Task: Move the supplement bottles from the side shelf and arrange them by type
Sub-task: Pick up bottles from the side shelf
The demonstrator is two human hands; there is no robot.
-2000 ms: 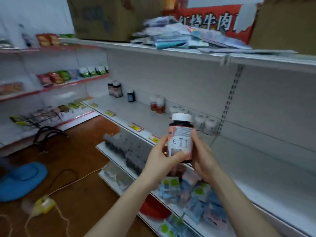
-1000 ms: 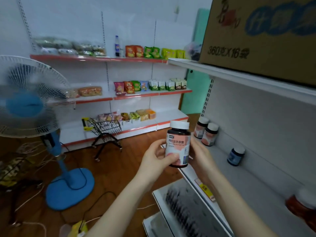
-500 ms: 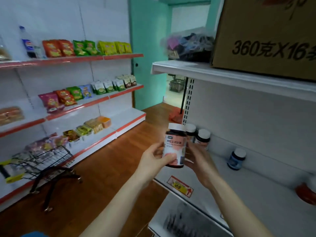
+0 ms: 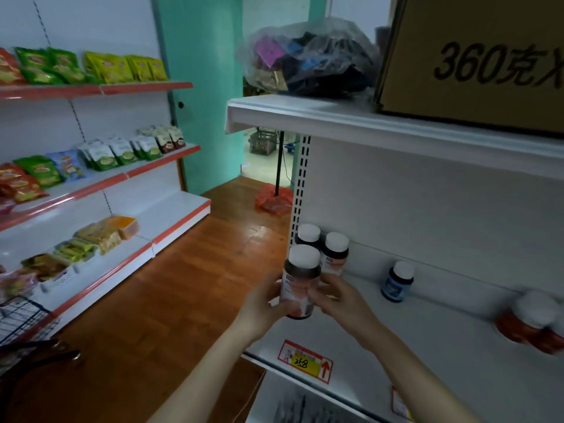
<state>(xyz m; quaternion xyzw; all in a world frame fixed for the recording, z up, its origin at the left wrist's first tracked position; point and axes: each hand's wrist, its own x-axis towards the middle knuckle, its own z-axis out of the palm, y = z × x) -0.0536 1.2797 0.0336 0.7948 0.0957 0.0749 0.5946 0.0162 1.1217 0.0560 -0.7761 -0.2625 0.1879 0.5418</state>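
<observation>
White shelf deck runs fwd and right of your hands. You've got the pink-label bottle upright, long axis vertical, gripped from both sides: left hand curled round its left, right hand fingers wrapped on its right. Two matching bottles stand just behind it, right hand nearer. Likely next: set it down in front of that pair. Deck's left end sits under your left hand, so keep right; blue bottle is well right, w/ bare deck between.
</observation>
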